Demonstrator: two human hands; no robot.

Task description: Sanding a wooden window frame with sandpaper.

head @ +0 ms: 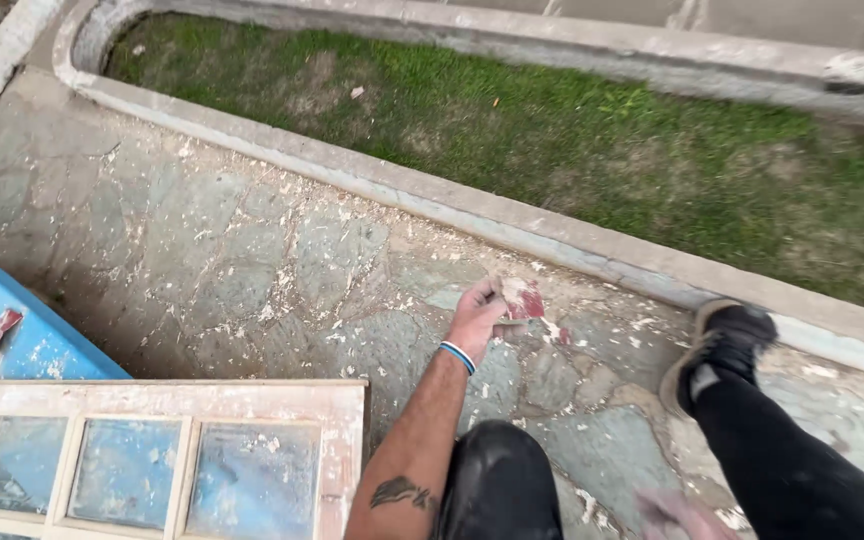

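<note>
**Sandpaper scrap in the left hand, low over the paving**

Left hand (477, 318) reaches down, fingers clamped on a reddish sandpaper scrap (524, 298) just above the chip-strewn stone paving (202, 250). Right hand (682, 515) is a blur at the bottom edge; its fingers can't be read. Glazed wooden frame (337, 440) lies near.

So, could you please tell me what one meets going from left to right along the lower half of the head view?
Blue painted surface → pale wooden window frame with glass panes → left hand holding a reddish scrap of sandpaper → dark worn shoe.
</note>
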